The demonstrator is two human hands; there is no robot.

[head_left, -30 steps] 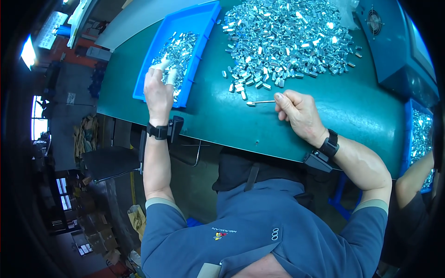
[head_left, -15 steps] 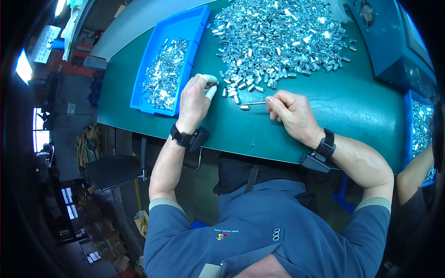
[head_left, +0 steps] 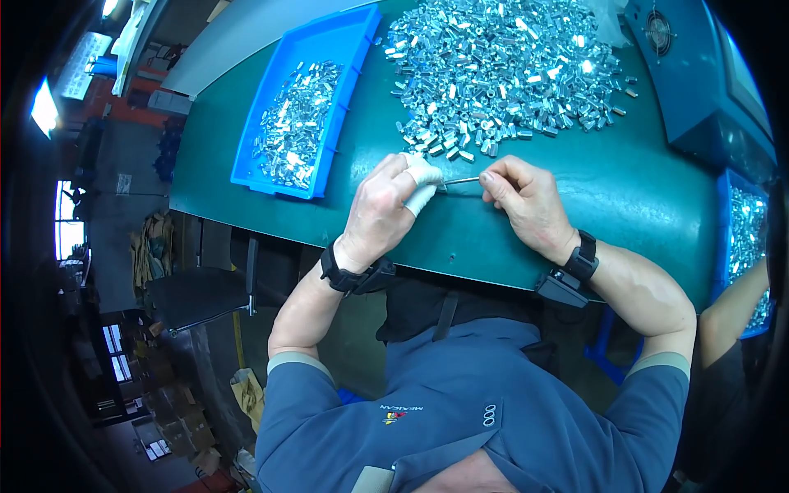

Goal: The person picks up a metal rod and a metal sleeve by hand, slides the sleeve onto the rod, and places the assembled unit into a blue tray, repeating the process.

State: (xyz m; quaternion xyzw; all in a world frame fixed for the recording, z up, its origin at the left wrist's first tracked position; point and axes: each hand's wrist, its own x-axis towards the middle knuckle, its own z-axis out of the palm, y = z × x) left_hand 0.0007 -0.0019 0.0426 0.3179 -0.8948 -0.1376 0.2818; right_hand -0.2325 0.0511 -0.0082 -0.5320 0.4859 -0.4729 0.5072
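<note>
My left hand (head_left: 382,205), with white finger covers on thumb and forefinger, is closed in a pinch at the table's near middle. Between its fingertips a small metal piece (head_left: 442,188) barely shows, mostly hidden; it looks like one of the hex standoffs. My right hand (head_left: 526,201) grips a thin metal rod (head_left: 463,180) between thumb and fingers. The rod points left, its tip meeting the left fingertips. Just beyond my hands spreads a large heap of shiny hex standoffs (head_left: 501,74), its near edge close to the left fingers.
Left of the heap, a blue tray (head_left: 333,123) holds many standoffs. A blue machine with a fan grille (head_left: 657,33) stands at the far right. Below it is another blue bin (head_left: 723,222) of metal pieces, with another person's arm (head_left: 735,308) beside it. The green table's front edge (head_left: 493,282) runs before me.
My left hand has moved right and nearer, from beside the tray to the rod's tip. The standoff lying by the tip is no longer visible there. My right hand has hardly moved.
</note>
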